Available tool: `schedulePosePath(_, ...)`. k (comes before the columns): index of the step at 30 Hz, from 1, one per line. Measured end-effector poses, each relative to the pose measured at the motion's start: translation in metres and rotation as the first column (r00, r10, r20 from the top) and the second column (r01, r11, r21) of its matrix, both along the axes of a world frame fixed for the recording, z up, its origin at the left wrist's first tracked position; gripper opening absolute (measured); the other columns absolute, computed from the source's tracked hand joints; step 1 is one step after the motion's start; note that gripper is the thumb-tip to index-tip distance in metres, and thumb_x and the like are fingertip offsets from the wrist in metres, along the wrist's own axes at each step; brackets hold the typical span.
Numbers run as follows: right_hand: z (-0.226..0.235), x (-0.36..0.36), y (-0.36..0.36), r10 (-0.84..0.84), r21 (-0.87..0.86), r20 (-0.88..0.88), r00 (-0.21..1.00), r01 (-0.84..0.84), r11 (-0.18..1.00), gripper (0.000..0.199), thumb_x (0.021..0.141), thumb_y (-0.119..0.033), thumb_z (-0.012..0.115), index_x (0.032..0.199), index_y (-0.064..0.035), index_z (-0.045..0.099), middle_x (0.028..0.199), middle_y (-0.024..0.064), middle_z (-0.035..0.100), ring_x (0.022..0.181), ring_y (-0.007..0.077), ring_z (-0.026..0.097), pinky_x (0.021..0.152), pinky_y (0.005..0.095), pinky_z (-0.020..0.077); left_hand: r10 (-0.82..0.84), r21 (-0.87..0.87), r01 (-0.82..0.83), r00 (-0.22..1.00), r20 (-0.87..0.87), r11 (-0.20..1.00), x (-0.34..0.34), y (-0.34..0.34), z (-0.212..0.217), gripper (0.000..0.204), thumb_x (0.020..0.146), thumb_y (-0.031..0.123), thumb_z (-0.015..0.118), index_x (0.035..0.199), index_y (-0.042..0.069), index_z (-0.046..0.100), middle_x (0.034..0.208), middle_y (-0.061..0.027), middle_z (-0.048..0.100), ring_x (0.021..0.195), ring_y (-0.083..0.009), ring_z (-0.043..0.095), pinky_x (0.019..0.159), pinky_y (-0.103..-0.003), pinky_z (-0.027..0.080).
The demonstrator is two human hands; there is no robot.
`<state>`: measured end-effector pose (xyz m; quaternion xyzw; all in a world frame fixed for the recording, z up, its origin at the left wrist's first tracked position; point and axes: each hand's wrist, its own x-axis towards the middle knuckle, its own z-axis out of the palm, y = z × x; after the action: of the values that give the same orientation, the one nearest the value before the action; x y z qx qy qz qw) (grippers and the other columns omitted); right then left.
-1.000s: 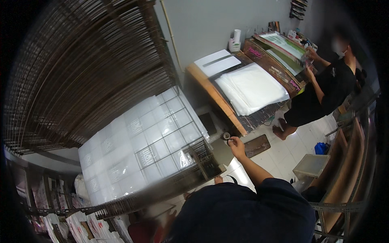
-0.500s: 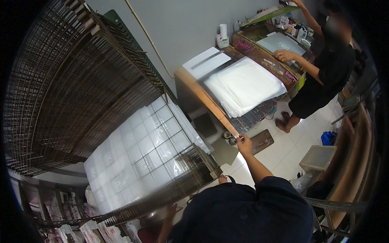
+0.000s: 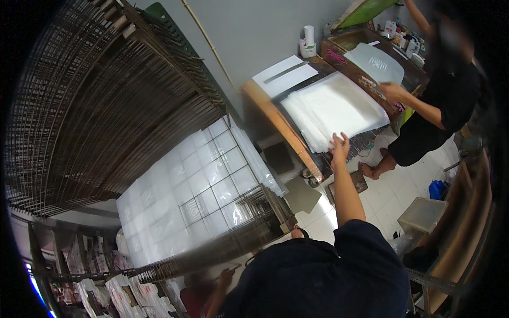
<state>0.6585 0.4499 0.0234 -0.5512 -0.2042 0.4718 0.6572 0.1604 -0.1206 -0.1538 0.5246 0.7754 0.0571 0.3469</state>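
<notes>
My right hand (image 3: 340, 148) reaches out over the near corner of a stack of translucent plastic sheets (image 3: 347, 108) on the worktable. Its fingers are spread and hold nothing; I cannot tell whether they touch the stack. Low in the view, my left hand (image 3: 226, 277) is by the near side of a wire drying rack (image 3: 273, 209), dim and small, so its grip is unclear. Printed translucent sheets (image 3: 183, 185) lie on the rack's wire tier. At the right, a co-worker's hand (image 3: 392, 93) holds a translucent sheet with white print (image 3: 377, 62).
Raised wire tiers (image 3: 101, 111) fill the upper left. A green-edged screen frame (image 3: 363, 11) is tilted up over the printing table. White paper pieces (image 3: 283, 76) lie at the worktable's far end. A clear plastic box (image 3: 422, 214) and wooden boards (image 3: 458, 233) stand at the right.
My right hand has moved from the worktable's wooden edge up to the stack's near corner, and its fingers have opened. The co-worker has lifted the printed sheet and drawn it nearer; the screen frame appears steeper.
</notes>
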Motion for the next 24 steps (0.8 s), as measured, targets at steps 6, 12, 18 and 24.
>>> schedulePosePath(6, 0.014, -0.005, 0.043, 0.002, 0.226, -0.290, 0.957, 0.067, 0.972, 0.079, 0.084, -0.043, 0.059, 0.139, -0.0121, 0.012, 0.138, 0.0130, 0.030, 0.122, 0.0290, 0.040, 0.091, 0.0458, 0.0390, 0.178, 0.083, -0.179, 0.984, 0.021, 0.980, 0.000, -0.012, 0.013, 0.059, 0.078, 0.050, 0.061, 0.117, 0.007, 0.054, 0.104, -0.0182, 0.062, 0.100, -0.0312, 0.058, 0.086, -0.038, 0.043)
schedulePosePath(12, 0.018, -0.022, 0.046, -0.083, 0.179, -0.596, 0.799, 0.233, 0.956, 0.079, 0.087, -0.051, 0.047, 0.142, -0.0132, 0.004, 0.142, 0.0168, 0.021, 0.127, 0.0315, 0.032, 0.100, 0.0492, 0.0316, 0.639, -0.232, -0.610, 0.766, 0.072, 0.757, 0.061, 0.019, 0.103, 0.062, 0.077, 0.051, 0.062, 0.120, 0.007, 0.052, 0.104, -0.0124, 0.064, 0.099, -0.0305, 0.059, 0.086, -0.038, 0.044)
schedulePosePath(18, -0.096, 0.019, 0.099, -0.361, -0.124, -0.534, 0.765, 0.351, 0.928, 0.044, 0.086, -0.017, 0.056, 0.120, 0.0047, 0.039, 0.113, 0.0198, 0.049, 0.101, 0.0293, 0.054, 0.077, 0.0322, 0.0521, 0.618, -0.224, -0.600, 0.786, 0.016, 0.768, 0.085, 0.025, 0.150, 0.057, 0.079, 0.048, 0.061, 0.117, 0.006, 0.053, 0.102, -0.0104, 0.065, 0.096, -0.0277, 0.061, 0.084, -0.037, 0.045)
schedulePosePath(24, -0.006, -0.041, 0.018, -0.303, -0.130, -0.287, 0.909, 0.277, 0.952, 0.035, 0.074, -0.004, 0.055, 0.106, -0.0023, 0.040, 0.097, 0.0128, 0.051, 0.084, 0.0181, 0.054, 0.065, 0.0289, 0.0499, 0.544, -0.001, -0.563, 0.799, 0.254, 0.827, 0.138, 0.074, 0.237, 0.043, 0.083, 0.032, 0.062, 0.112, 0.001, 0.055, 0.091, -0.0126, 0.064, 0.084, -0.0186, 0.062, 0.073, -0.031, 0.048)
